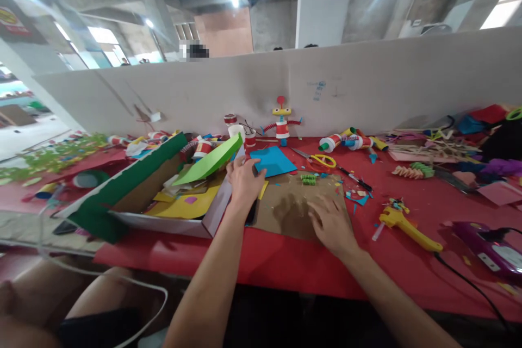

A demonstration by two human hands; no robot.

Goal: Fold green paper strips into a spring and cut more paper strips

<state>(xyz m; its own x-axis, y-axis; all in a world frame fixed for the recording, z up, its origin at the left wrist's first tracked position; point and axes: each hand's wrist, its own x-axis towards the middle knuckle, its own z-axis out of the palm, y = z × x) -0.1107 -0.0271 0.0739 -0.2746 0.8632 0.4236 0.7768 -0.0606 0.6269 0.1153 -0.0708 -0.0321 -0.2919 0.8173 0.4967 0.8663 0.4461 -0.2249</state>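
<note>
My left hand [246, 180] is over the right wall of an open cardboard box [163, 223], beside a sheet of blue paper [274, 161]. Its thumb and fingers are apart, with something dark showing between them. Under that wrist lies a dark, flat object [252, 213], partly hidden. Low above a brown cardboard sheet [285, 196], my right hand [331, 224] is open with its fingers spread and nothing in them. A green coiled paper strip [309, 179] rests near the sheet's far edge. Light-green card [212, 163] and yellow paper [191, 204] lie in the box.
A paper-tube robot figure [282, 126] stands by the white partition [196, 89]. Yellow-handled scissors [323, 160] and a black-handled tool [354, 178] lie behind the sheet. To the right are a yellow glue gun [410, 228] with its cord and a purple device [487, 247].
</note>
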